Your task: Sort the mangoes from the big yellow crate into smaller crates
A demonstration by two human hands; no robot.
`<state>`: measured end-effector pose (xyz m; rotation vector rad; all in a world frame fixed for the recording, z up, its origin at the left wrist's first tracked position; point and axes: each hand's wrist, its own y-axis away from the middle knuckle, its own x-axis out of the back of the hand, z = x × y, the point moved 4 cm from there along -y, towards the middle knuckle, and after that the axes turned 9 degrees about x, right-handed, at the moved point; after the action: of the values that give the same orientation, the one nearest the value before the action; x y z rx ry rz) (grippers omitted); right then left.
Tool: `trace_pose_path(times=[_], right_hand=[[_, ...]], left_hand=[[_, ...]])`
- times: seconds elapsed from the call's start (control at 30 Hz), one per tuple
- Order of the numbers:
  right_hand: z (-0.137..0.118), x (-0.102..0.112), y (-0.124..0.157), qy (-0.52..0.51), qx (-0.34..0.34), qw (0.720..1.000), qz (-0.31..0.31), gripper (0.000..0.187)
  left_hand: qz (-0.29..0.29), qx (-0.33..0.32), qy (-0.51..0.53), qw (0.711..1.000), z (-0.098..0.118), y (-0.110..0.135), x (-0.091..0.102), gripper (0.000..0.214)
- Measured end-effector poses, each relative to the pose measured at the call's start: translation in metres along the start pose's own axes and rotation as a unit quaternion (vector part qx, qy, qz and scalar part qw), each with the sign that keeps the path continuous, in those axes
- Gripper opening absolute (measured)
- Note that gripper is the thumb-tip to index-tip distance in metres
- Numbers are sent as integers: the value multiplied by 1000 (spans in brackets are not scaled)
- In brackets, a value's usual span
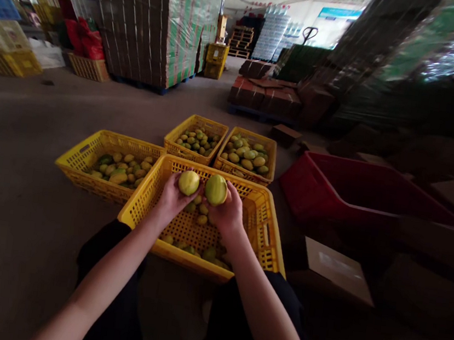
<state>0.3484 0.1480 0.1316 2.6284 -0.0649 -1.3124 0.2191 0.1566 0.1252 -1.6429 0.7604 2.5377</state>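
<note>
My left hand [171, 199] is wrapped around a yellow mango [188, 183]. A greener mango [215, 190] sits in my right hand [229, 210], its fingers curled round the far side and underneath. Both fruits are held up side by side, a small gap apart, above a yellow plastic crate [273, 228] between my knees. Inside that crate, a few mangoes [202, 220] lie near the middle and more along the near wall, partly hidden by my forearms. Much of its slotted floor shows.
Behind stand two yellow crates of mangoes [194, 119] [252, 134], with another crate [80, 149] at left. A red tub [310, 197] and a cardboard box [335, 266] stand to the right. Wrapped carton stacks [146, 22] rise beyond.
</note>
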Motion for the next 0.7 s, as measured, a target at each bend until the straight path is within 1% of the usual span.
trace_pose_path(times=[0.1,0.2,0.27,0.3,0.37,0.4,0.43,0.47,0.5,0.53,0.6,0.63,0.67,0.7], right_hand=[[0,3,1,-26,-20,999,30,16],[2,4,1,-40,-26,998,34,16],[3,4,1,-49,-26,998,42,15],[2,5,1,-54,-25,997,53,14],[-2,8,1,-67,-25,993,96,14],[-4,10,0,-71,-28,990,121,14],[-8,12,0,-73,-31,986,145,15],[-11,14,-1,-74,-35,982,168,14],[-15,16,-1,-74,-37,978,190,13],[-19,18,-1,-75,-38,975,205,13],[-27,18,0,-83,-40,972,214,14],[-31,18,0,-89,-41,973,208,15],[-34,16,1,-95,-41,975,196,15],[-37,15,2,-98,-41,977,183,16]], left_hand=[[6,22,17,1000,-2,1,-2,28],[-3,41,10,999,-3,3,-3,30],[-10,47,-3,999,-3,2,0,30],[-10,49,-14,999,-3,1,3,30],[1,52,-58,997,-5,-1,13,28],[11,61,-93,994,-9,-1,20,28],[23,85,-139,986,-15,0,29,28],[33,122,-189,974,-24,2,39,29],[41,173,-239,955,-35,7,50,30],[48,241,-286,926,-48,13,64,29],[46,327,-336,882,-71,29,90,26],[49,374,-364,852,-80,36,103,24],[60,433,-408,802,-87,44,115,23],[81,462,-455,757,-87,47,122,24]])
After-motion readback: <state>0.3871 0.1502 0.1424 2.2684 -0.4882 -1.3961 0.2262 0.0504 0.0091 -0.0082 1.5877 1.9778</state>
